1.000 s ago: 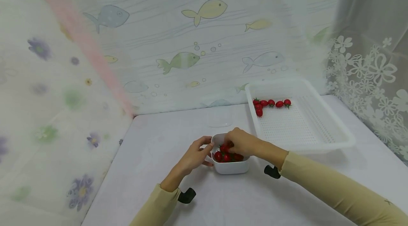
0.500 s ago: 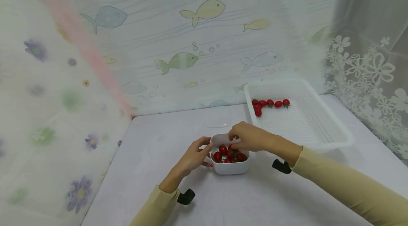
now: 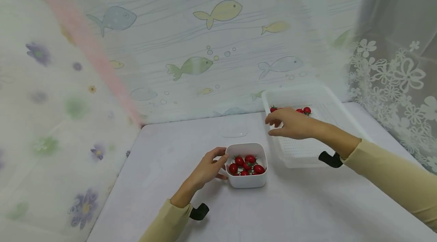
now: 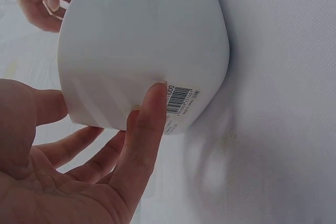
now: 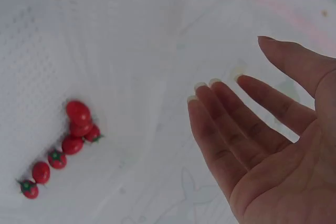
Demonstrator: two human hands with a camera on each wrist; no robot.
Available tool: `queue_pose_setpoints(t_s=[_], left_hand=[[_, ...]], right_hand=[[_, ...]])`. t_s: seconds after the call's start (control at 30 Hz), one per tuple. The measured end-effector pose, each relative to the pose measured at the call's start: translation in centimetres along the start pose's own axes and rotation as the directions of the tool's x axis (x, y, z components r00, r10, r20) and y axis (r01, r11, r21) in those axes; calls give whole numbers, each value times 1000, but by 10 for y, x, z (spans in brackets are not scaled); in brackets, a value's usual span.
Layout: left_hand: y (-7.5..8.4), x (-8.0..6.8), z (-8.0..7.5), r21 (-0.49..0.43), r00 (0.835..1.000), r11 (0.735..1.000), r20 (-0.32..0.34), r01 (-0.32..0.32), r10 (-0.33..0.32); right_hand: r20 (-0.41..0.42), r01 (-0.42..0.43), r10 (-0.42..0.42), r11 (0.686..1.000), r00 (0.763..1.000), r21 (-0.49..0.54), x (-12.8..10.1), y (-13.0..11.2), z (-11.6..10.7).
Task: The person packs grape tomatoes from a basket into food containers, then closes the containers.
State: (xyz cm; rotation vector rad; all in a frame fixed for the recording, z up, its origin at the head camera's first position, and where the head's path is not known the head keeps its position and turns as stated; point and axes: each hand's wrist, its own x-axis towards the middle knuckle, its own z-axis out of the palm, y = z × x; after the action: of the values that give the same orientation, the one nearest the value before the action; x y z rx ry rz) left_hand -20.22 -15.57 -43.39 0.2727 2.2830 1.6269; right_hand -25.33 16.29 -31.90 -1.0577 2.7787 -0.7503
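Observation:
My left hand stands at the left side of a small white square container. In the left wrist view, fairly straight fingers touch its outer wall and the thumb meets its rim. Inside lie several red cherry tomatoes with green stems. Over the left edge of a white perforated basket, my right hand hangs with nothing in it, its fingers extended in the right wrist view. A row of cherry tomatoes lies in a corner of the basket, partly hidden by that hand in the head view.
A clear, flat plastic piece lies behind the container. The table has a white cover, with a fish-print sheet behind it and a flowered sheet on the left.
My right hand has come out of the container and moved up and right to the basket. The tomatoes in the container are now uncovered to view. The left hand stays at the container.

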Motion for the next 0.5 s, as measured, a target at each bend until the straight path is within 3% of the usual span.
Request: queue_pose_setpoints(t_s=[0.23, 0.5], left_hand=[[2, 0, -1, 9, 1000, 1000, -4, -3, 3], [0, 0, 0, 2, 1000, 1000, -2, 6, -6]], right_hand=[[-53, -71, 70, 997, 996, -30, 2, 42, -29], [-16, -221, 220, 975, 975, -29, 5, 99, -45]])
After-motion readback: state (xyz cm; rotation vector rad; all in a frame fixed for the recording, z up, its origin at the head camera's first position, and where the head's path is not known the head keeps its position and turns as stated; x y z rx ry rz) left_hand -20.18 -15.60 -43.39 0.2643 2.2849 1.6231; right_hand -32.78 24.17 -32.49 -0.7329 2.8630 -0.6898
